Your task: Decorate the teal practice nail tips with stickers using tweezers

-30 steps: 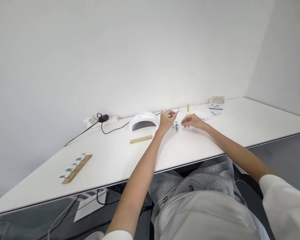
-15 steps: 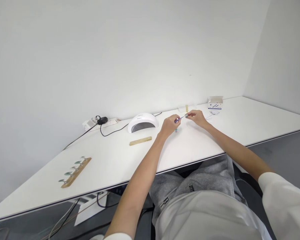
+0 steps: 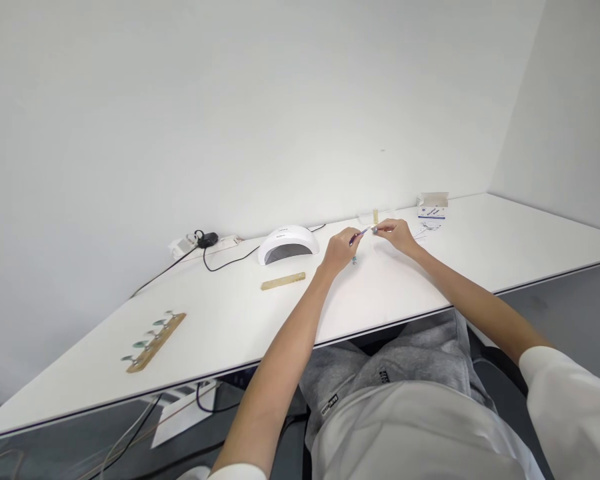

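Note:
My left hand (image 3: 341, 251) is closed on a thin purple stick (image 3: 356, 237), brush-like, with a pale tip pointing right. My right hand (image 3: 396, 235) pinches a small teal-silver piece (image 3: 375, 231), which looks like a nail tip. The stick's end meets or almost meets this piece; contact is too small to make out. On the table just below my left hand is another small teal and silver piece (image 3: 354, 261). A pale yellow-gold bar (image 3: 283, 281) lies left of my left hand.
A white arched nail lamp (image 3: 289, 245) stands near the wall, its cord running left to a black plug (image 3: 207, 240). A wooden strip (image 3: 157, 343) bears several nail tips on stands. An opened carton (image 3: 433, 206) sits back right, beside loose white strips (image 3: 429, 229).
The stick's tip has shifted slightly against the small teal piece between my hands. The whole view has moved a little; both hands keep their hold.

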Demonstrator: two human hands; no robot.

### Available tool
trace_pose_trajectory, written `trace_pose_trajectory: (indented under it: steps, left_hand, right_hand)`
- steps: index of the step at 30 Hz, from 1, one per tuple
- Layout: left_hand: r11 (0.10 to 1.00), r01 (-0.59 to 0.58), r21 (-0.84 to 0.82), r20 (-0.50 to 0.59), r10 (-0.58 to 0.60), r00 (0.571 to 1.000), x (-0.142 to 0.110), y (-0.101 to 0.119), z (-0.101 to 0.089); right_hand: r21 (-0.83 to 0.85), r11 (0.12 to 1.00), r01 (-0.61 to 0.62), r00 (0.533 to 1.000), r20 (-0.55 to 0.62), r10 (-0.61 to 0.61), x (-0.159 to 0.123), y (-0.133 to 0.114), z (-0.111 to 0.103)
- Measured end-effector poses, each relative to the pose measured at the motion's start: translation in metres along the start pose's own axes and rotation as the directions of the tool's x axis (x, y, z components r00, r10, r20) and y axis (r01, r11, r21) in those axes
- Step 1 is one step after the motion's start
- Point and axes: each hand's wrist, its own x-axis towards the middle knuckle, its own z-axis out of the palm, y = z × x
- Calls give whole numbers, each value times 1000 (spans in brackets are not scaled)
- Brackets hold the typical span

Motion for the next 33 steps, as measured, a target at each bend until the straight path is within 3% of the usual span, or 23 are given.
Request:
trace_pose_trajectory:
  steps: [8, 16, 33]
  left_hand:
    - [995, -103, 16, -99, 104, 990, -2, -1, 3]
    - [975, -198, 97, -131, 210, 969, -2, -3, 5]
    - [969, -201, 144, -100, 217, 971, -2, -5, 6]
  right_hand:
    - [-3, 997, 81, 997, -17, -81, 0, 1, 0]
    - [17, 994, 108, 994, -33, -107, 1, 3, 1]
    - [1, 990, 139, 990, -35, -139, -1, -3, 0]
